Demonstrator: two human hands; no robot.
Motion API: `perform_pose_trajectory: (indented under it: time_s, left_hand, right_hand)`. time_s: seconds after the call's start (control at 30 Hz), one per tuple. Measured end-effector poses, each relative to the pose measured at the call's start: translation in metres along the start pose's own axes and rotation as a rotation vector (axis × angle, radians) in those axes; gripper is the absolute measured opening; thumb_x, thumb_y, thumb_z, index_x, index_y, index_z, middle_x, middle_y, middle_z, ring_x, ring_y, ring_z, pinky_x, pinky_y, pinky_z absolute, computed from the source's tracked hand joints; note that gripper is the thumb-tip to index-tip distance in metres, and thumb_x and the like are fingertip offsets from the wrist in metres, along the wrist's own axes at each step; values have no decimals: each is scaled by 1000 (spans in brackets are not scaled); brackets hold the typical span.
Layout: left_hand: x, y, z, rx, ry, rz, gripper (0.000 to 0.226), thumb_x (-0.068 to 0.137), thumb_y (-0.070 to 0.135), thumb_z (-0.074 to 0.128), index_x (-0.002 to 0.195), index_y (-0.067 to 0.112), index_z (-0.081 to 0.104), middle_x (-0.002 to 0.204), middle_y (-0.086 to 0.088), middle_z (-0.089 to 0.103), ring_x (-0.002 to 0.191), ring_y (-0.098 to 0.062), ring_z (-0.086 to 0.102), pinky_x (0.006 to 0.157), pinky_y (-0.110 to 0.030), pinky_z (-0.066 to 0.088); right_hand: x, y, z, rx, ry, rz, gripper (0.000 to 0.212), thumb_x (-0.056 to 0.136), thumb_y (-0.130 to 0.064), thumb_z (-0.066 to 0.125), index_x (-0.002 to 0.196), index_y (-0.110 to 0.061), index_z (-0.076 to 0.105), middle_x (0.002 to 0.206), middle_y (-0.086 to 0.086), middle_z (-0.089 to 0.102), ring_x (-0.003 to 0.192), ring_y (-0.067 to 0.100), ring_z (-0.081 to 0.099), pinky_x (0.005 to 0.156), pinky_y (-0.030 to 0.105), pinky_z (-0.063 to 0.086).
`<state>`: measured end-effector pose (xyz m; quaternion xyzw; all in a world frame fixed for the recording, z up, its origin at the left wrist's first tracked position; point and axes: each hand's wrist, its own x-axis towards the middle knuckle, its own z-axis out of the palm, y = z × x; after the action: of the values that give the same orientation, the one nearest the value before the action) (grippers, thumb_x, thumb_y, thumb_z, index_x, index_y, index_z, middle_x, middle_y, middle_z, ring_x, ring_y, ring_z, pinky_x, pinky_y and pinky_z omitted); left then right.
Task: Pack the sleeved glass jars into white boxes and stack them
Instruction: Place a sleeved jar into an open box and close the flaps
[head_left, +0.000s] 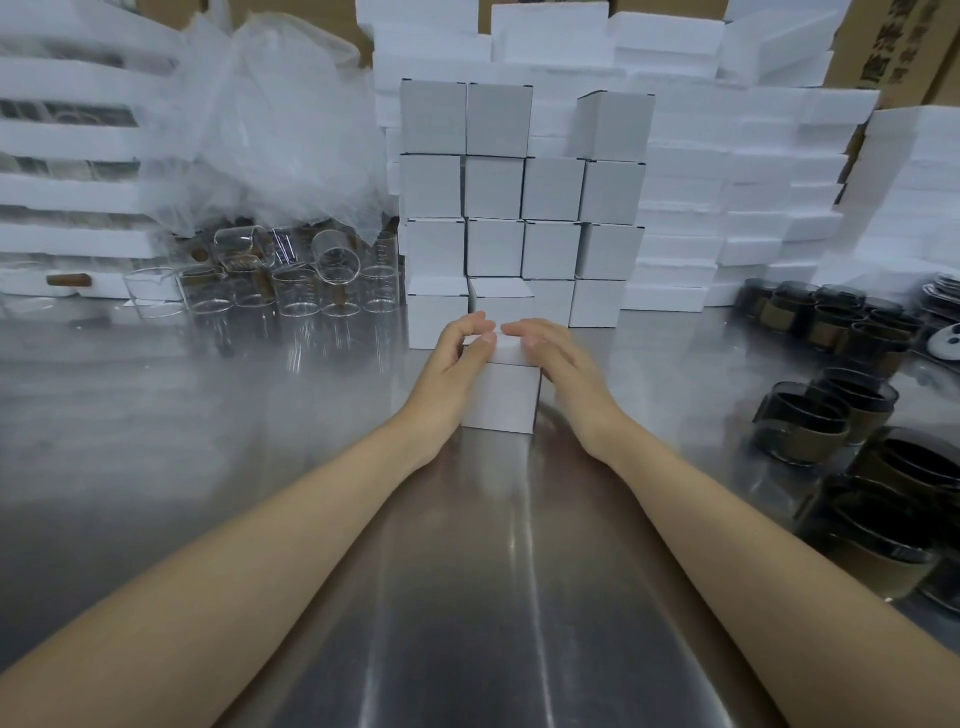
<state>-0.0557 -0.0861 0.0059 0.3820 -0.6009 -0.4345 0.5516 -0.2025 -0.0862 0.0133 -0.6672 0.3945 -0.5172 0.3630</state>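
Note:
A small white box stands on the steel table in front of me. My left hand grips its left side, fingers curled over the top edge. My right hand lies against its right side with fingers stretched over the lid. Behind it rises a stack of closed white boxes, several rows high. Dark sleeved glass jars crowd the right side of the table.
Clear bare glass jars stand at the back left under crumpled plastic wrap. White foam trays are piled along the back and both sides. Brown cartons stand behind.

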Motion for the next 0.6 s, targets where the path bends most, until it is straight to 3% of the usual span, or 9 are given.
perform_pose_trajectory:
  time_s: [0.07, 0.13, 0.2, 0.33, 0.47, 0.6]
  left_hand:
    - [-1, 1, 0, 32, 7, 23, 26, 102, 24, 44, 124, 15, 54, 142, 13, 40, 137, -7, 34, 110, -20, 27]
    - [-3, 1, 1, 98, -8, 62, 28, 102, 28, 40, 126, 17, 51, 145, 12, 37, 135, -1, 32, 99, -3, 25]
    - [-4, 0, 2, 145, -22, 69, 34, 102, 33, 37, 132, 18, 46, 148, 12, 33, 133, 2, 30, 91, 5, 23]
    - [-4, 0, 0, 116, -72, 5, 40, 103, 38, 30, 141, 24, 33, 153, 15, 20, 133, 5, 23, 101, -11, 19]
    - [-2, 1, -1, 24, -40, -127, 57, 101, 48, 26, 150, 34, 1, 159, 11, 9, 144, -6, 14, 120, -34, 13]
    - [-2, -1, 0, -51, -55, -179, 64, 99, 52, 38, 150, 33, 5, 157, 6, 17, 144, -12, 23, 120, -40, 17]
  right_hand:
    - [0, -1, 0, 13, -2, 28, 26, 102, -27, 43, 109, -28, 68, 130, -6, 52, 126, 4, 45, 111, 29, 32]
    - [1, -2, 0, 17, 2, 27, 26, 102, -25, 43, 105, -31, 68, 126, -7, 55, 125, 7, 47, 113, 35, 33]
    - [2, -3, 1, 24, -1, 29, 25, 101, -25, 44, 105, -30, 68, 128, -3, 57, 126, 10, 47, 114, 40, 32]
    - [2, -4, 2, 26, -18, 58, 29, 102, -30, 42, 117, -29, 66, 141, -7, 47, 137, 6, 34, 118, 41, 23]
    - [2, -3, 6, -17, -43, 113, 36, 103, -41, 33, 133, -38, 52, 155, -13, 25, 145, 1, 14, 121, 41, 12]
    - [1, -3, 7, 30, -51, 126, 36, 103, -36, 34, 134, -35, 52, 149, -14, 38, 141, 4, 27, 120, 41, 19]
